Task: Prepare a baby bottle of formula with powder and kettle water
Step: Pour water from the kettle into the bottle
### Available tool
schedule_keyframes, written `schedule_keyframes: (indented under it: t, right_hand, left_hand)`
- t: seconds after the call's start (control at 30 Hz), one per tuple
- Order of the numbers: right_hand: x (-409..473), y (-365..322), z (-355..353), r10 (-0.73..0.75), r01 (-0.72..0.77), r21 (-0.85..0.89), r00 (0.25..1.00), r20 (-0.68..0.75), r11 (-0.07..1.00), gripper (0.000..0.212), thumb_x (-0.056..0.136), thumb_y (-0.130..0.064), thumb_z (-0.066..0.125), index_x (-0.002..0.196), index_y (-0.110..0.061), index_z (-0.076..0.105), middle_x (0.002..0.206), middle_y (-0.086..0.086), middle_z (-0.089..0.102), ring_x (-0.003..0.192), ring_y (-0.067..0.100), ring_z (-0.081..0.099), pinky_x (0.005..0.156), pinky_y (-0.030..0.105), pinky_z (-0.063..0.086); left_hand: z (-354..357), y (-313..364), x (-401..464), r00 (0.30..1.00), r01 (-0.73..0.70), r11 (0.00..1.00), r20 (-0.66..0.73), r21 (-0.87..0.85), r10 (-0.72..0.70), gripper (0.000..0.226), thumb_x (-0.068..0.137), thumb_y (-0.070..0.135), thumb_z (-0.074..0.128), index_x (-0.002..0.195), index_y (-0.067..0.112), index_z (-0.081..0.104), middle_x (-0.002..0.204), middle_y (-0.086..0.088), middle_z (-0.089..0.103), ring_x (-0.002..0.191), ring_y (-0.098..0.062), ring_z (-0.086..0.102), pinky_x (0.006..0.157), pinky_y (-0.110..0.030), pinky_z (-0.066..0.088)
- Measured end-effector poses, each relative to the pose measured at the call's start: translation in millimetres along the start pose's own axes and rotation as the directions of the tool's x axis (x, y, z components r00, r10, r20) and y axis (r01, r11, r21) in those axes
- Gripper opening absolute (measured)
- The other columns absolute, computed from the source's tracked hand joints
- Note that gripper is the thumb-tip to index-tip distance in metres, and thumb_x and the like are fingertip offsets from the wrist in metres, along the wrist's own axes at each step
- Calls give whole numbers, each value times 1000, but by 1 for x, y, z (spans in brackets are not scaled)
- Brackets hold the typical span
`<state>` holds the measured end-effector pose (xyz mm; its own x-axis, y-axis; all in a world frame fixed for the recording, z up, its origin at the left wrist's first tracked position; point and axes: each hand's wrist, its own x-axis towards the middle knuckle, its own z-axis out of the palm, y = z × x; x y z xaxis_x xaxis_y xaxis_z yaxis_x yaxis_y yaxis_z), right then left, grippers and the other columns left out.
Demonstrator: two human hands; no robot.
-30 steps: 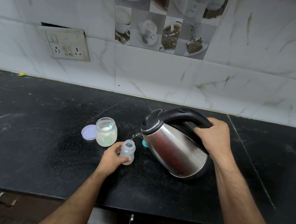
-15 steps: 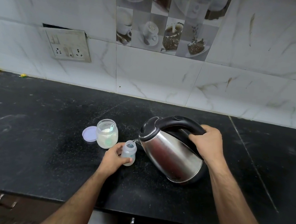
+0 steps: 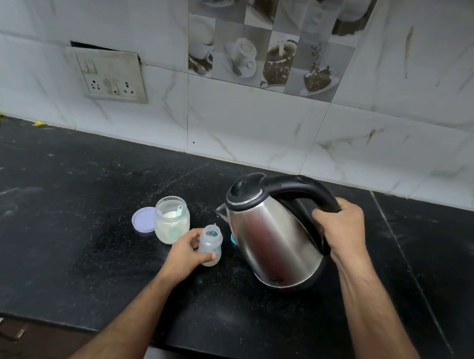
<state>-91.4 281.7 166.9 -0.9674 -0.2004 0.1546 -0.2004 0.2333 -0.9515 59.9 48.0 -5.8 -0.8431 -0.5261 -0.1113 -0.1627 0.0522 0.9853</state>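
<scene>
Baby bottle (image 3: pixel 210 245) stands upright on the black surface (image 3: pixel 51 233), roughly mid-width and somewhat nearer the front edge than the wall; mouth open, long axis vertical, a pale layer at its base. Left hand (image 3: pixel 186 252) wraps it from the front-left, fingers curled round the lower body, thumb on the near side. Kettle (image 3: pixel 276 235) just to the bottle's right, tilted toward it; the spout (image 3: pixel 221 211) sits above and slightly to the right of the bottle mouth, not over it. No stream visible between spout and mouth. Whether the kettle base touches the surface cannot be told. Right hand (image 3: pixel 338 229) grips the black handle (image 3: pixel 301 188) at its rear bend, fingers closed round it. The gap from spout to mouth runs left and down: that is the relation any further pour depends on, and the right hand carries it; the left only steadies. Judgement: pour either paused or finished; fill level not readable. Something teal (image 3: pixel 233 239) shows between bottle and kettle, mostly hidden. Open powder jar (image 3: pixel 171 220) with a scoop (image 3: pixel 179 211) stands just left of the bottle, toward the back; its lilac lid (image 3: pixel 143 219) lies flat against the jar's left side. Socket plate (image 3: pixel 107 75) on the wall, far left.
</scene>
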Motion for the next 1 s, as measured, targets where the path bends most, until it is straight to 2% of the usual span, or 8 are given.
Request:
schedule_keyframes:
  t: [0.07,0.17,0.33,0.53,0.73,0.83,0.9,1.0]
  right_hand:
    - [4,-3,0,6,-5,78,1000,-23,997,31,66,6,61,52,-20,53,44,-6,41,46,16,38,48,24,28]
    - [12,-8,0,17,-10,149,999,-49,989,31,69,11,59,56,-15,49,40,-7,40,39,11,36,42,20,28]
    - [25,-12,9,63,-40,258,995,-83,965,28,70,10,60,60,-13,47,45,-1,40,37,8,37,41,19,29]
    - [38,-2,28,141,-101,365,986,-86,925,31,68,9,62,58,-16,47,51,-3,45,50,11,42,52,24,35]
    - [65,7,56,210,-160,459,976,-60,874,28,66,6,64,62,-18,51,63,0,47,65,17,47,64,31,39]
    - [82,13,68,220,-174,473,975,-42,864,21,59,-2,67,66,-18,55,65,-1,55,74,21,53,71,35,43]
    - [93,17,76,210,-169,477,977,-32,862,23,64,1,68,68,-18,58,62,-5,58,74,19,56,75,35,44]
    - [108,21,89,194,-155,475,980,-35,866,23,63,3,68,68,-17,58,64,-3,55,73,19,53,73,32,43]
  left_hand:
    - [1,1,2,1000,3,1000,1,0,-3,60,58,11,85,114,19,64,113,2,73,110,-10,67,100,-30,49]
    - [2,1,5,1000,11,1000,1,1,-11,56,66,-1,85,114,18,63,113,2,72,110,-10,66,99,-28,49]
    - [6,2,10,1000,21,999,-22,35,-20,53,69,-3,84,110,22,62,111,4,72,106,-6,66,97,-24,50]
    - [11,3,11,996,32,996,-89,81,-25,51,70,1,84,108,26,60,110,6,71,104,-5,65,93,-23,50]
    - [15,7,17,996,44,994,-87,99,-36,51,71,0,83,113,19,60,109,6,71,102,-3,65,79,-8,48]
    - [17,10,21,995,48,993,-88,106,-39,51,71,2,83,113,20,60,111,7,71,105,-4,65,81,-9,48]
    - [19,12,24,996,47,994,-86,99,-39,51,71,1,83,112,23,60,111,8,70,105,-3,65,82,-11,49]
    - [21,15,29,996,48,994,-80,98,-40,51,71,1,83,110,24,59,109,9,70,103,-3,65,83,-13,50]
